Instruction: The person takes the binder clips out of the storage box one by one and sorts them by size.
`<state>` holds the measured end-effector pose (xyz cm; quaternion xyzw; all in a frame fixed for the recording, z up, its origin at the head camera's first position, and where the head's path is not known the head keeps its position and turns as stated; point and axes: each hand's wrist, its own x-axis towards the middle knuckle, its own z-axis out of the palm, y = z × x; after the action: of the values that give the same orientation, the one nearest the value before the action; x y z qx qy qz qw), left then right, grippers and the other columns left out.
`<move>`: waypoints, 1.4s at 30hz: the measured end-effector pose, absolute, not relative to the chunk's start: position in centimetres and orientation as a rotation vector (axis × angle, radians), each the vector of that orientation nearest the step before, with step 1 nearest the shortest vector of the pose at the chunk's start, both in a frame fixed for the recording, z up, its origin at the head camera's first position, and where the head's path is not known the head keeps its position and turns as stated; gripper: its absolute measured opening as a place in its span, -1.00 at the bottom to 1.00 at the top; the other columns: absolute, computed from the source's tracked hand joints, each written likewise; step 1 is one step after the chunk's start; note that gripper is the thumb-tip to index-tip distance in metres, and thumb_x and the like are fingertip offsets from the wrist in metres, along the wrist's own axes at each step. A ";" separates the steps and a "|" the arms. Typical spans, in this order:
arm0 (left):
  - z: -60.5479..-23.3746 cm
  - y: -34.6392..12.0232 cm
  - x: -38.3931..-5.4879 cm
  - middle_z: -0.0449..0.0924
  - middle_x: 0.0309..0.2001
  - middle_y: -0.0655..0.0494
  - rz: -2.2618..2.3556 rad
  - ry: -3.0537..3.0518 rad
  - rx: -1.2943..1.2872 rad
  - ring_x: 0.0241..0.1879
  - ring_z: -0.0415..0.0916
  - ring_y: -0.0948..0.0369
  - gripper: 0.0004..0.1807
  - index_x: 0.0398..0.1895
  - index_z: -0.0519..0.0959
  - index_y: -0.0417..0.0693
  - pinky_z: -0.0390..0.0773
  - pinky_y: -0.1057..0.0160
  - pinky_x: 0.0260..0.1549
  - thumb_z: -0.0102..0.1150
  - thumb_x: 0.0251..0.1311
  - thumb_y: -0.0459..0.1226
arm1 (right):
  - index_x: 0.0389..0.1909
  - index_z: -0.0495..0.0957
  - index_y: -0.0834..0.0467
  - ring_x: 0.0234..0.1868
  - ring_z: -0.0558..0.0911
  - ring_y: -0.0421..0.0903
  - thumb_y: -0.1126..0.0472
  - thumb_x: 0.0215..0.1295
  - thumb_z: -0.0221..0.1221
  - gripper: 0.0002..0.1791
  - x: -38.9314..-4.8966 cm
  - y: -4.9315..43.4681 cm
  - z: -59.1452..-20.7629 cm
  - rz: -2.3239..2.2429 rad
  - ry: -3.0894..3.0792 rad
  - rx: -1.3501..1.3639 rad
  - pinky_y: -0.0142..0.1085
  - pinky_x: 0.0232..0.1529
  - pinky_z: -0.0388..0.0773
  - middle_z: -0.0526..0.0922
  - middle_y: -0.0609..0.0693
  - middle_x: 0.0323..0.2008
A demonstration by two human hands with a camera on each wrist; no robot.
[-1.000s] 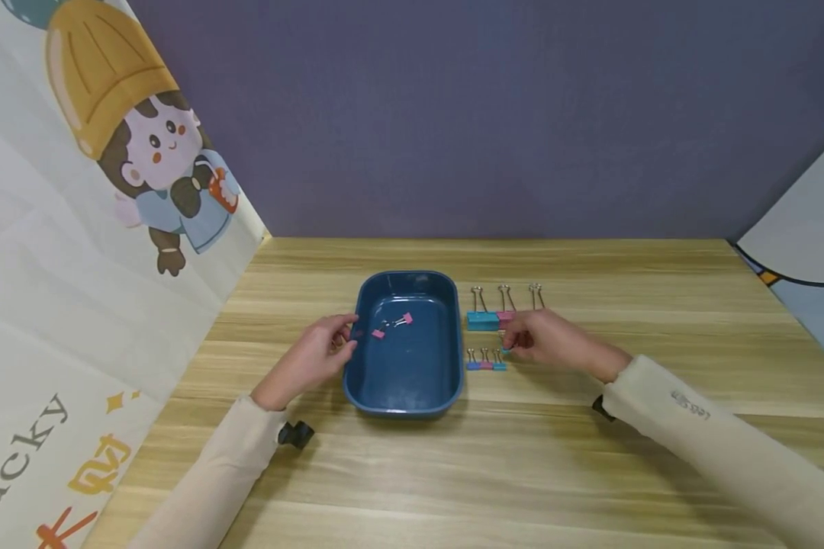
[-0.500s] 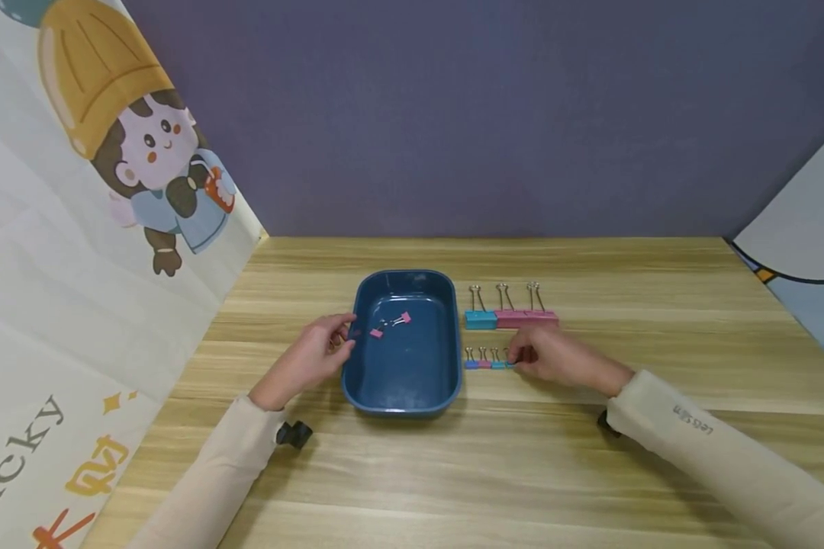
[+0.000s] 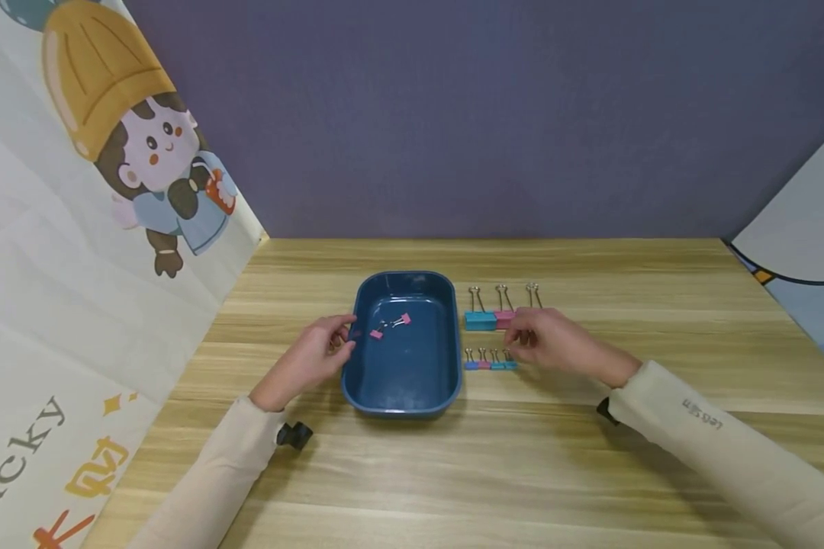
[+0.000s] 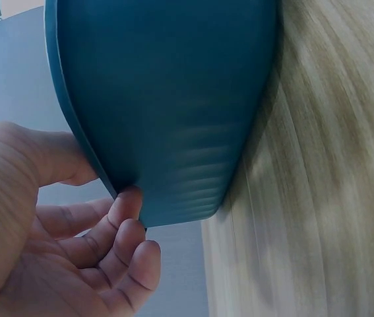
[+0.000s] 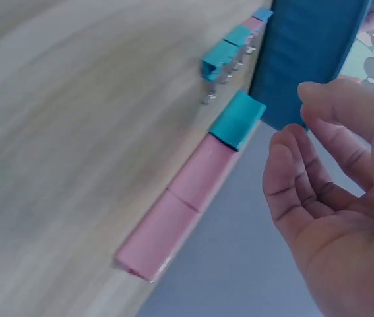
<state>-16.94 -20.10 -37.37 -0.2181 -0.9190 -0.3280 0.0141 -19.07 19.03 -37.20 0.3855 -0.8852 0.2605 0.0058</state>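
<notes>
My left hand (image 3: 309, 352) grips the left rim of a deep blue tray (image 3: 405, 385); in the left wrist view thumb and fingers lie on either side of the tray's edge (image 4: 167, 132). Two small pink binder clips (image 3: 406, 319) lie inside the tray. Right of it, several small binder clips (image 3: 490, 366) in blue, pink and teal form a row, handles pointing away. My right hand (image 3: 556, 345) hovers just above the row's right end, fingers loosely bent, and the right wrist view shows nothing between thumb and fingertips.
Behind the small row stand three large binder clips, one teal (image 3: 481, 321) and two pink (image 5: 180, 191), side by side. The right hand partly hides the pink ones in the head view. A purple-grey panel (image 3: 481, 122) borders the wooden table's (image 3: 412, 480) far edge.
The right hand set a small teal binder clip at the right end of the small row, let it go and lifted slightly away. The left hand and tray stayed put.
</notes>
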 end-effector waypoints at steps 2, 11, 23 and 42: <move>-37.4 -20.1 -16.9 0.47 -0.34 0.07 -1.019 -2.858 -0.681 -0.36 0.41 0.18 -0.56 0.15 0.43 -0.39 0.50 0.28 -0.41 0.15 0.20 -0.41 | -0.33 0.64 0.17 -0.40 0.52 -0.25 0.39 0.07 0.31 -0.87 -19.1 18.8 -36.7 0.822 -2.788 1.199 -0.36 -0.42 0.53 0.54 -0.12 -0.37; -37.3 -20.1 -17.0 0.48 -0.35 0.04 -1.034 -2.825 -0.708 -0.37 0.42 0.18 -0.56 0.12 0.42 -0.43 0.51 0.26 -0.40 0.16 0.16 -0.44 | -0.33 0.61 0.01 -0.41 0.49 -0.29 0.30 0.14 0.30 -0.87 -19.4 16.8 -34.8 0.810 -2.777 1.175 -0.31 -0.39 0.51 0.49 -0.19 -0.37; -37.5 -20.2 -17.2 0.47 -0.35 0.04 -1.048 -2.830 -0.708 -0.36 0.43 0.18 -0.56 0.12 0.42 -0.44 0.51 0.28 -0.39 0.17 0.16 -0.45 | -0.25 0.64 0.09 -0.34 0.56 -0.09 0.28 0.16 0.28 -0.87 -20.4 12.3 -32.8 0.721 -2.750 1.233 -0.27 -0.32 0.51 0.53 -0.07 -0.30; -37.4 -20.3 -17.1 0.48 -0.32 0.06 -1.042 -2.851 -0.704 -0.34 0.42 0.17 -0.56 0.14 0.42 -0.40 0.52 0.24 -0.37 0.17 0.18 -0.42 | -0.24 0.63 0.16 -0.15 0.54 -0.02 0.33 0.13 0.28 -0.84 -24.9 5.3 -34.9 0.679 -2.866 1.389 -0.22 -0.12 0.48 0.56 0.06 -0.20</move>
<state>-17.14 -20.27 -37.40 -0.2258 -0.9149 -0.3344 0.0127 -24.86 5.34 -34.86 0.4260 -0.8786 0.2082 -0.0574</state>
